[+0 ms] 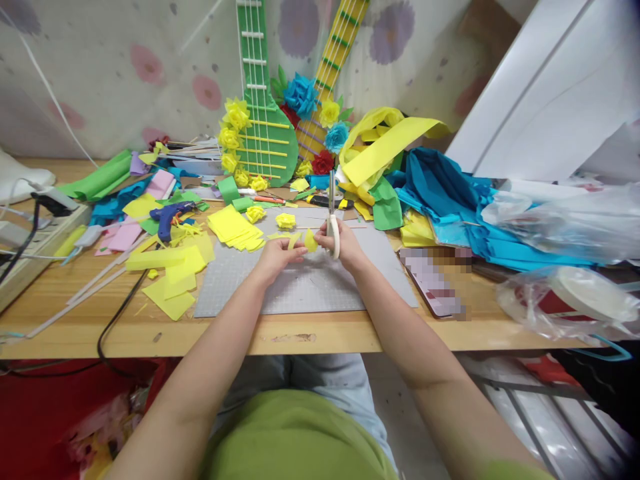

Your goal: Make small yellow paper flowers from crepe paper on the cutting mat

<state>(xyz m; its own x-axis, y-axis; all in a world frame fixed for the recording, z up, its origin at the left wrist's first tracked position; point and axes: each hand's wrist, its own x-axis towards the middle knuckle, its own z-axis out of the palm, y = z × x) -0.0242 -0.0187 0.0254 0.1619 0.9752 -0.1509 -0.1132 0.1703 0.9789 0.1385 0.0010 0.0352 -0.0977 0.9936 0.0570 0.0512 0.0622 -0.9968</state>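
Above the grey cutting mat [225, 287], my left hand [281, 259] pinches a small piece of yellow paper [294, 241]. My right hand [345, 245] is closed around the white-handled scissors [334, 237], whose blades point up and away from me. Another small yellow paper piece [311, 241] shows at the right hand's fingertips; whether the two pieces join is hard to see. Just beyond my hands sits a yellow paper flower [285, 221]. A stack of yellow paper squares [235, 228] lies to the left of it.
A green paper guitar [270, 137] and a yellow one [333, 57] lean at the back. On the left lie a blue glue gun [170, 219], a black cable [123, 310] and a power strip [45, 247]. Blue crepe paper [440, 193], a phone [431, 283] and a plastic-wrapped tub [565, 300] occupy the right.
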